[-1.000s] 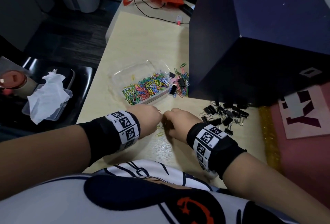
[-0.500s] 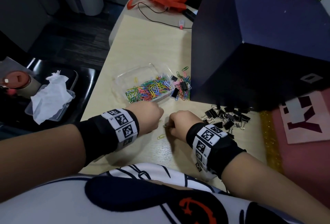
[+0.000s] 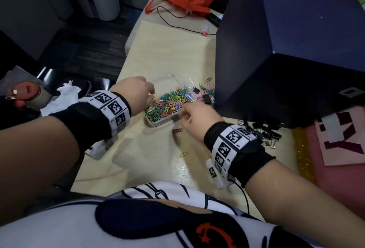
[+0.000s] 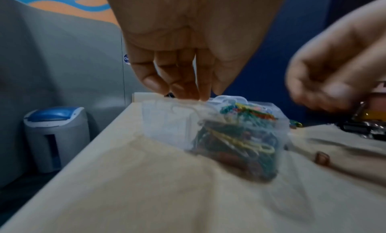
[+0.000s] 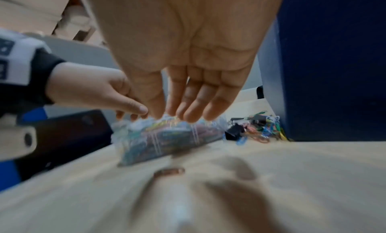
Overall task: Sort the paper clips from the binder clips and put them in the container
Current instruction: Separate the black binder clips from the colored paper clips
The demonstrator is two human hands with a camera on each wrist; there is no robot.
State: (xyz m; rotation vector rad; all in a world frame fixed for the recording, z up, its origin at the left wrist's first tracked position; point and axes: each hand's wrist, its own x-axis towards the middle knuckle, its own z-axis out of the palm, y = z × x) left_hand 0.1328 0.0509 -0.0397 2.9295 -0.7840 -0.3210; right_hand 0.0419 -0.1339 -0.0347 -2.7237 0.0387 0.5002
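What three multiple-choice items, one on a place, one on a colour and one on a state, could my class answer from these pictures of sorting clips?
1. Where does the pile of binder clips lie?
A. in the container
B. on the table by the right wrist
C. on the floor

2. What colour are the binder clips?
A. black
B. white
C. orange

3. What state is the container in?
A. shut with a lid
B. empty
C. open and holding coloured paper clips

Answers:
1 B, the head view shows the pile on the table beside the right wrist.
2 A, every one in the pile is black.
3 C, the paper clips fill much of it with no lid over them, and both the left hand and the right hand reach to its rim.
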